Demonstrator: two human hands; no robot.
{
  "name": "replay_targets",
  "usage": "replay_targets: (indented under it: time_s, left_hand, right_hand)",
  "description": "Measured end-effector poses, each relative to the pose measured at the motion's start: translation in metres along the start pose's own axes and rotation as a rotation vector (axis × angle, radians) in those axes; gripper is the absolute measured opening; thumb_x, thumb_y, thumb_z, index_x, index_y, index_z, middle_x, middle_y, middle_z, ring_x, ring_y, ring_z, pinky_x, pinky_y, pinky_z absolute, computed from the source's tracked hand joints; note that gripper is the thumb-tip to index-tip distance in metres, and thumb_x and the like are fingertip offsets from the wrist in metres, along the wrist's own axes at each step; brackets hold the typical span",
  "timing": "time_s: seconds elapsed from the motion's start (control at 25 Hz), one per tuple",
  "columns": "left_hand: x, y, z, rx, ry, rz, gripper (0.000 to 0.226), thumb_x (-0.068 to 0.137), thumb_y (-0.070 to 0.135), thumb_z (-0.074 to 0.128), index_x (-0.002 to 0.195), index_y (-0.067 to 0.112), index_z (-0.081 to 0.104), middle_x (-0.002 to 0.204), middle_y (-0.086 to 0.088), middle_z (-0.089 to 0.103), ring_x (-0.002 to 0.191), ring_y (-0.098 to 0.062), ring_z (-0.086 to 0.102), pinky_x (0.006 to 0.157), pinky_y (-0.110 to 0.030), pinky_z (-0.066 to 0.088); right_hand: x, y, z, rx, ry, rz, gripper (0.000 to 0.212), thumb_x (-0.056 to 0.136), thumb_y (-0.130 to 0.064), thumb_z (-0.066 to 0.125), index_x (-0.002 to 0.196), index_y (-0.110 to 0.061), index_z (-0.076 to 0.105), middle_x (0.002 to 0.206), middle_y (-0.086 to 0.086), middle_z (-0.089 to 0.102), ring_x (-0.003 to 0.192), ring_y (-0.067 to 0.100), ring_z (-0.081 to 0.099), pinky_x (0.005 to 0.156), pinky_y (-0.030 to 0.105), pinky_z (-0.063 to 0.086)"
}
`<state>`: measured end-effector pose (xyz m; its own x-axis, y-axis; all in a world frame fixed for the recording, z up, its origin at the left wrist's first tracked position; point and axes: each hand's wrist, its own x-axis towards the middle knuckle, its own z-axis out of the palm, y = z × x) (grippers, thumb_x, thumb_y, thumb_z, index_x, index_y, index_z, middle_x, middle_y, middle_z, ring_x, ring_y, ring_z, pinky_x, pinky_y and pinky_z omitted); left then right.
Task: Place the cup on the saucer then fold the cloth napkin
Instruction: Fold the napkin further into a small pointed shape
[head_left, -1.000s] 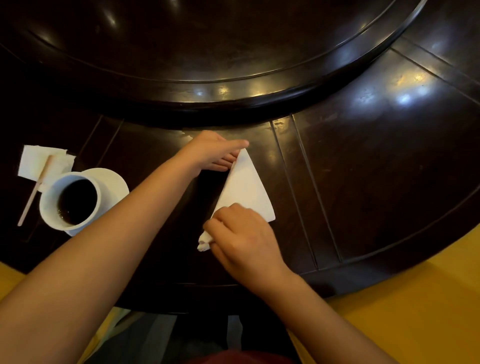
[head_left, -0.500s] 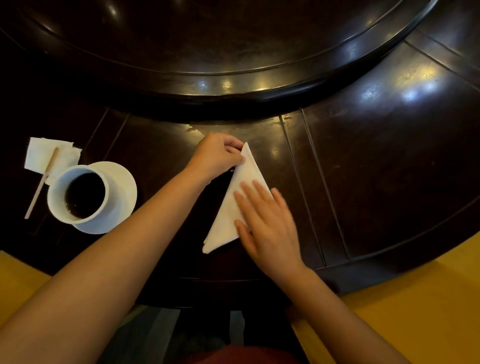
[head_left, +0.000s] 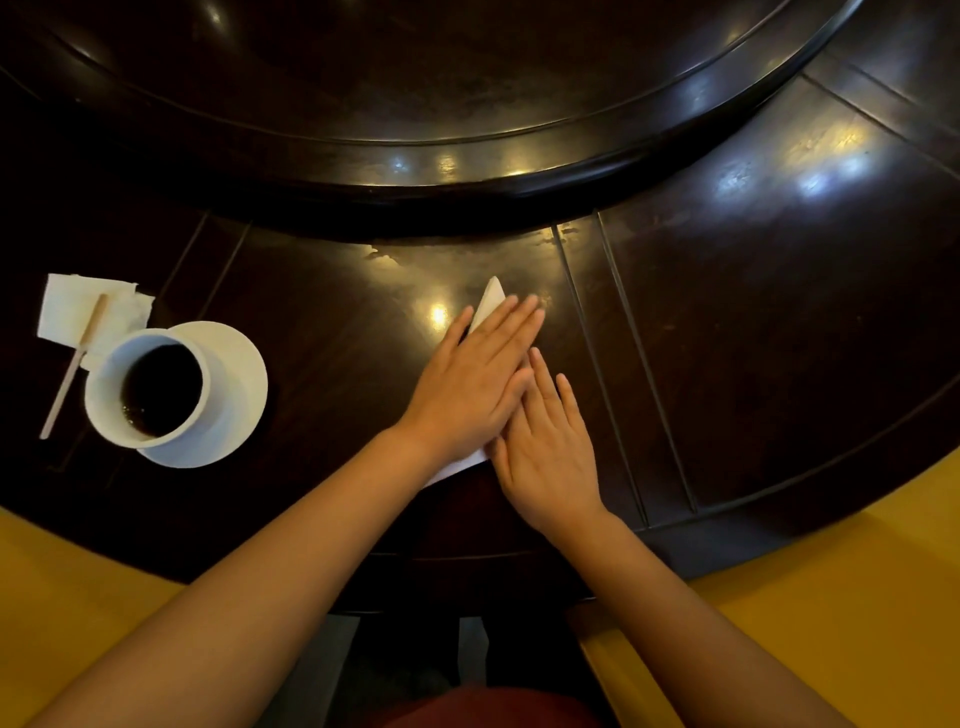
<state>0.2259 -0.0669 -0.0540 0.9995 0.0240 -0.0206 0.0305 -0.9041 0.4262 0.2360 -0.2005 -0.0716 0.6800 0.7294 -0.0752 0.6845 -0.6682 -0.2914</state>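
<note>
1. The left hand (head_left: 470, 387) lies flat, palm down, fingers straight and together, pressed on the cloth napkin (head_left: 488, 304); its grip pinches nothing.
2. The right hand (head_left: 550, 447) also lies flat, fingers slightly spread, beside and partly under the left hand's edge, on the napkin's near right side; nothing is pinched.
3. The one cloth napkin sits near the middle of the desk's near edge; only its pointed far tip and a strip by the left wrist show, the rest is covered.
4. One white cup (head_left: 150, 387) of dark liquid stands on one white saucer (head_left: 236, 364), towards the desk's (head_left: 779, 338) left side and well apart from the hands.
5. One paper napkin (head_left: 72, 312) lies just beyond the cup with one wooden stirrer (head_left: 75, 366) across it.
6. A raised round centre piece (head_left: 467, 156) bounds the far side of the working band.
7. The desk to the right of the hands is bare dark wood out to the curved edge; between hands and saucer it is open too.
</note>
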Motion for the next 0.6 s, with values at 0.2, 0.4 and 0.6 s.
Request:
replay_targets:
  time_s: [0.2,0.4,0.6]
  left_hand:
    - [-0.007,-0.007,0.019,0.145,-0.04,-0.051,0.053,0.097,0.038,0.013,0.145,0.018,0.004,0.154,0.003,0.004,0.142,-0.008,-0.002,0.115,-0.038,-0.002]
    - [-0.042,-0.007,0.023,0.273,-0.044,-0.035,0.06,0.093,0.035,0.025,0.146,0.008,0.015,0.154,-0.007,0.011,0.142,-0.018,0.008,0.113,-0.041,0.008]
    - [-0.073,-0.011,0.021,0.262,-0.063,-0.057,0.059,0.093,0.031,0.029,0.146,0.009,0.016,0.154,-0.007,0.014,0.142,-0.017,0.01,0.111,-0.037,0.011]
  right_hand:
    - [-0.017,0.018,-0.003,-0.059,-0.025,-0.021,0.057,0.097,-0.034,0.022,0.146,-0.006,0.016,0.155,0.009,0.012,0.143,0.019,0.006,0.114,0.042,0.011]
    - [-0.017,0.019,-0.004,-0.066,-0.019,-0.011,0.058,0.096,-0.036,0.024,0.146,-0.008,0.017,0.154,0.007,0.013,0.143,0.017,0.008,0.114,0.045,0.006]
    - [-0.019,0.022,-0.003,-0.062,-0.037,-0.021,0.059,0.096,-0.038,0.024,0.147,-0.01,0.012,0.155,0.007,0.01,0.143,0.017,0.005,0.114,0.046,0.003]
